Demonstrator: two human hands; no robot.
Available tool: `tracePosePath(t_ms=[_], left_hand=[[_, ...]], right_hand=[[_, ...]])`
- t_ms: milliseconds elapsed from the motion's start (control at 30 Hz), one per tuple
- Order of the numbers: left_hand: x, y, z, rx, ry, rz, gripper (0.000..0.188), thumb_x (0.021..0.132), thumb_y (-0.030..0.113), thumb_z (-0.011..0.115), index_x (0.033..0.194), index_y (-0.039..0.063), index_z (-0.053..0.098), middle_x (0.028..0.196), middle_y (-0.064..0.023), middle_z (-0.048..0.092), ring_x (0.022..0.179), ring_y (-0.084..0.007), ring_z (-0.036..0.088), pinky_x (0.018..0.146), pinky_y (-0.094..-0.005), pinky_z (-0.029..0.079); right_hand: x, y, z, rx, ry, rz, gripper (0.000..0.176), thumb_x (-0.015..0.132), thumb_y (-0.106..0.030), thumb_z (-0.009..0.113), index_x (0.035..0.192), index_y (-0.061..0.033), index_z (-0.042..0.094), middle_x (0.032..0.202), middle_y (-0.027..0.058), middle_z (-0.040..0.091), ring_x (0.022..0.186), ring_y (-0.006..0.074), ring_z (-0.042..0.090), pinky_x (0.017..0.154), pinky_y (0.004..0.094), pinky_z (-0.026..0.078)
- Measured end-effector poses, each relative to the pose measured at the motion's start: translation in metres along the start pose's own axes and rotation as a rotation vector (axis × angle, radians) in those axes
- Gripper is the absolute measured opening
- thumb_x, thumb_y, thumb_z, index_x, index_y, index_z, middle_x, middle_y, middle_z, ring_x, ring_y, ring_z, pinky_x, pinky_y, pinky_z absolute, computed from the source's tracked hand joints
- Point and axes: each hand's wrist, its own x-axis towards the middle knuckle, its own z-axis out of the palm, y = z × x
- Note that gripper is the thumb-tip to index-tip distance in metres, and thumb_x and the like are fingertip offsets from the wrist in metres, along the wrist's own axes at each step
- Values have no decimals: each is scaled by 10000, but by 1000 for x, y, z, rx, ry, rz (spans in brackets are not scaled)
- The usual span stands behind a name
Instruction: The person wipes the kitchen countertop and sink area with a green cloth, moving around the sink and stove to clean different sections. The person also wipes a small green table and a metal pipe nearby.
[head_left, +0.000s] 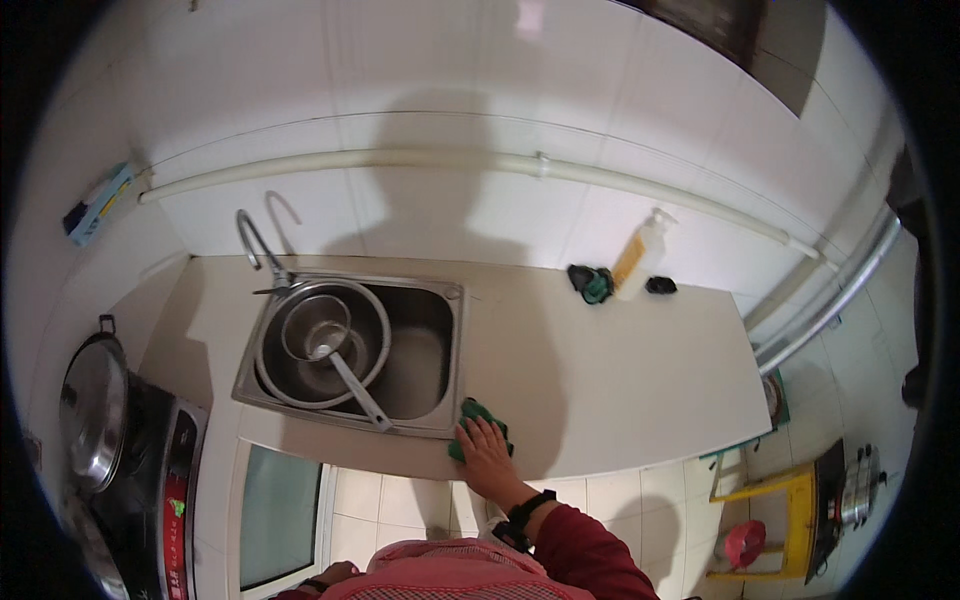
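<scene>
My right hand (486, 456) presses a green cloth (480, 412) on the countertop (645, 382), beside the near right corner of the stainless steel sink (427, 427). My left hand (339, 574) is low near my body, partly hidden by pink clothing; what it holds, if anything, cannot be told. A metal basin (386, 341) stands in the sink's left part. Inside it rests a ladle or dipper (358, 388), its long handle lying over the basin's rim towards me. The curved faucet (259, 244) rises at the sink's back left corner.
A pump bottle (640, 253) stands by the wall, between a dark green crumpled cloth (592, 283) and a small black object (661, 285). At the left is a stove (146, 465) with a lidded pan (95, 412). A yellow stool (799, 517) is at the lower right.
</scene>
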Motion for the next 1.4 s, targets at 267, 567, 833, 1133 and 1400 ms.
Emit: tracePosePath(t_ms=[267, 567, 833, 1133, 1400], left_hand=[[5, 242, -260, -218, 762, 541, 351, 855, 286, 654, 1123, 61, 619, 1115, -134, 622, 1068, -314, 568, 944, -418, 421], [115, 318, -318, 71, 942, 201, 625, 794, 305, 679, 1292, -7, 467, 1431, -235, 335, 1360, -443, 222, 1122, -515, 185], [151, 396, -289, 164, 901, 121, 758, 849, 372, 622, 1366, -96, 324, 1464, -293, 240, 1370, -460, 179, 1143, -513, 126], [230, 582, -286, 369, 729, 465, 921, 737, 400, 723, 1376, -92, 277, 1458, -314, 224, 1373, -456, 172, 1137, -550, 90], [307, 720, -286, 399, 745, 670, 892, 743, 370, 724, 1372, -92, 291, 1474, -291, 214, 1385, -442, 155, 1141, -550, 68]], right_hand=[[-51, 23, -40, 216, 159, -1, 555, 796, -268, 683, 1267, -35, 504, 1350, 182, 453, 1274, 374, 388, 1060, 479, 320], [-394, 146, -13, 353, -424, 748, 478, 895, -453, 509, 1178, -80, 608, 1097, 199, 636, 1044, 383, 575, 906, 453, 455], [-749, 161, 44, 463, -523, 1525, 491, 890, -419, 532, 1335, -214, 519, 1290, 168, 554, 1219, 314, 496, 1032, 430, 384], [-669, 205, 57, 419, -60, 1217, 483, 917, -453, 470, 1147, -54, 615, 1162, 150, 629, 1101, 335, 572, 938, 419, 458], [-655, 229, -18, 621, -36, 1597, 535, 903, -483, 490, 1208, -57, 599, 1205, 173, 608, 1144, 346, 552, 973, 417, 439]])
